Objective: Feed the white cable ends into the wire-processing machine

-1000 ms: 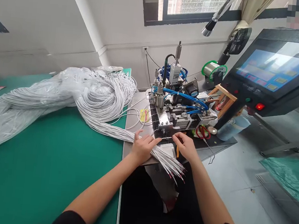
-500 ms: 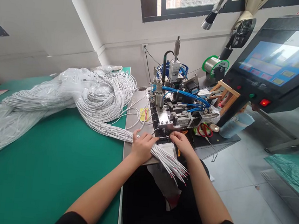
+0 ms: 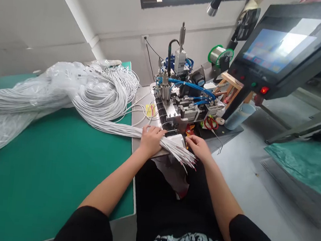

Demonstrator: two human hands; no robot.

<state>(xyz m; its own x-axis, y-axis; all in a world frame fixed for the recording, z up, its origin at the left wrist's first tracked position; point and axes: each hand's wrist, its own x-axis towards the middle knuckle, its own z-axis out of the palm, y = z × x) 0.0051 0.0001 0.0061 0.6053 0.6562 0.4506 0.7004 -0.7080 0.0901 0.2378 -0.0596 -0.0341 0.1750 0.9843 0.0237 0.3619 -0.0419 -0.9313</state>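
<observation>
My left hand is closed over a bundle of thin white cables, pressing it near the edge of the machine's plate. Past that hand the cable ends fan out, with reddish tips, over my lap. To the right of the ends is my right hand, thumb and fingers pinched together; what is between them, if anything, is too small to make out. Just beyond both hands stands a bench machine with metal cylinders and blue air hoses. A single white cable runs to its front beside my left fingertips.
Coiled cables in clear plastic lie on the green table. A control screen leans in at the right. Behind the machine is a green-rimmed wire spool. Red-handled scissors and a translucent bucket are right of it.
My right hand has drawn back from the machine's front toward me, to beside the cable ends. My left hand stays on the bundle. The whole view has shifted as my head moved.
</observation>
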